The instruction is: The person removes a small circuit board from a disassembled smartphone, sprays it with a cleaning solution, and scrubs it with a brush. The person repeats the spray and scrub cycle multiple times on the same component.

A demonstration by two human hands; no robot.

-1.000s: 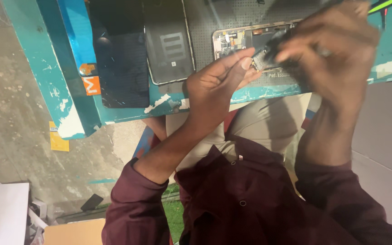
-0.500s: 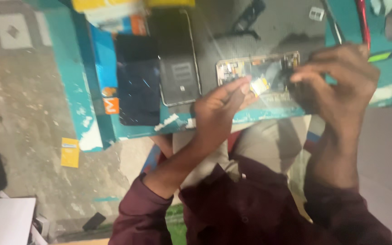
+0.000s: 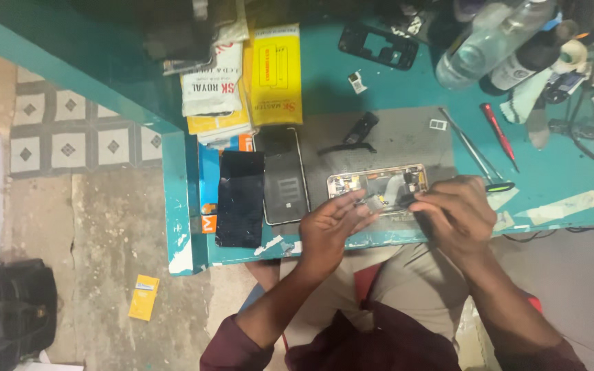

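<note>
Two hands at an opened phone [image 3: 379, 184] on the grey mat [image 3: 393, 137]: left hand [image 3: 335, 227] pinching a small part at its near edge, right hand [image 3: 456, 214] closed on a tool. At nine o'clock, two dark panels [image 3: 262, 192]; beyond, one red screwdriver [image 3: 498, 134], two bottles [image 3: 496, 41].

Your left hand [image 3: 335, 227] & right hand [image 3: 456, 213] are crowding the opened phone body w/ exposed boards [image 3: 378, 184] at the grey work mat's [image 3: 407, 137] near edge. Just left, a black screen panel [image 3: 240, 198] & dark back cover [image 3: 285, 177] are blocking. Right side, long metal tweezers [image 3: 476, 152] & red-handled screwdriver [image 3: 500, 135] are lying across. A black clip [image 3: 359, 130] is lying on the mat's far part, w/ bare room around it.
</note>
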